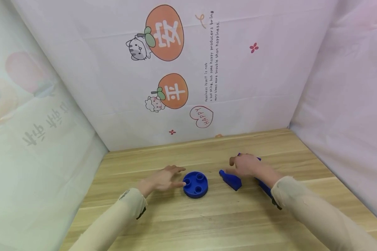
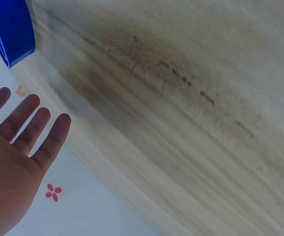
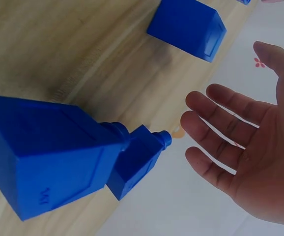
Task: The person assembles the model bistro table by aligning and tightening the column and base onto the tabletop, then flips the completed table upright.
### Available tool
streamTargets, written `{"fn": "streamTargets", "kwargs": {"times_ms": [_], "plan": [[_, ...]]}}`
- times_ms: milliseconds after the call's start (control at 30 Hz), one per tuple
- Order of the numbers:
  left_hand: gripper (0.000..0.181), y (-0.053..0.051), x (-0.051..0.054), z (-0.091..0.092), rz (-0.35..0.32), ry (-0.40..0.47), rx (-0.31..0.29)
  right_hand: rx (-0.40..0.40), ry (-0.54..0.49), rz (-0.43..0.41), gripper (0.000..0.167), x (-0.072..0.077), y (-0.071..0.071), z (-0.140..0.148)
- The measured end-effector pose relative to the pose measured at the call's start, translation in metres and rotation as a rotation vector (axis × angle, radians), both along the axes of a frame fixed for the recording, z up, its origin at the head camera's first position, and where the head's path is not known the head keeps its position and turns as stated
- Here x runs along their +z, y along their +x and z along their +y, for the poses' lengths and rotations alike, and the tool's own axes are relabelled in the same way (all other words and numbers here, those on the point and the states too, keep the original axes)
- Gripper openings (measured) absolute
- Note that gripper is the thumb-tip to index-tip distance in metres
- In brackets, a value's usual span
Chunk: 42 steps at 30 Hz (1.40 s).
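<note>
A round blue base (image 1: 193, 184) with three raised ring sockets lies on the table. At its left edge is my left hand (image 1: 163, 179), fingers spread and thumb tip against or just over the rim; the left wrist view does not show the thumb. My right hand (image 1: 246, 165) hovers over the blue pieces with relaxed fingers and nothing in its palm. Nearest it is a tapered blue block (image 1: 231, 180) with a knobbed narrow end, lying down. Two more such blocks, a large one (image 3: 58, 152) and one behind it (image 3: 134, 162), show fully only in the right wrist view.
The wooden table (image 1: 188, 226) meets a printed white cloth (image 1: 238, 87) at the back. Cloth walls also rise at the left (image 1: 34, 157) and right (image 1: 348, 122) sides.
</note>
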<state>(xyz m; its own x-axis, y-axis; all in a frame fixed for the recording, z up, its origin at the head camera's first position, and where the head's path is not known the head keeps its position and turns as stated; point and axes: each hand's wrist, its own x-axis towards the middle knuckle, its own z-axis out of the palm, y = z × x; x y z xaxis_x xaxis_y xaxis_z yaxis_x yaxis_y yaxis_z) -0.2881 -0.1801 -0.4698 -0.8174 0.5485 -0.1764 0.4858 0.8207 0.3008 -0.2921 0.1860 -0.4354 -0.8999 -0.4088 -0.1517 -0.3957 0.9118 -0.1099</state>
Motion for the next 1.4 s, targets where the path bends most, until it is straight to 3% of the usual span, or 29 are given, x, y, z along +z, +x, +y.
{"fn": "streamTargets", "kwargs": {"times_ms": [267, 733, 1400], "plan": [[0.081, 0.003, -0.004, 0.003, 0.004, 0.030, -0.051, 0.000, 0.026, -0.041, 0.058, -0.007, 0.008, -0.003], [0.087, 0.007, -0.007, 0.009, -0.002, -0.029, -0.049, 0.027, 0.039, -0.035, 0.053, -0.022, 0.014, -0.003], [0.086, 0.008, -0.009, 0.010, 0.036, -0.010, -0.071, 0.013, 0.046, -0.025, 0.060, -0.023, 0.020, -0.004]]}}
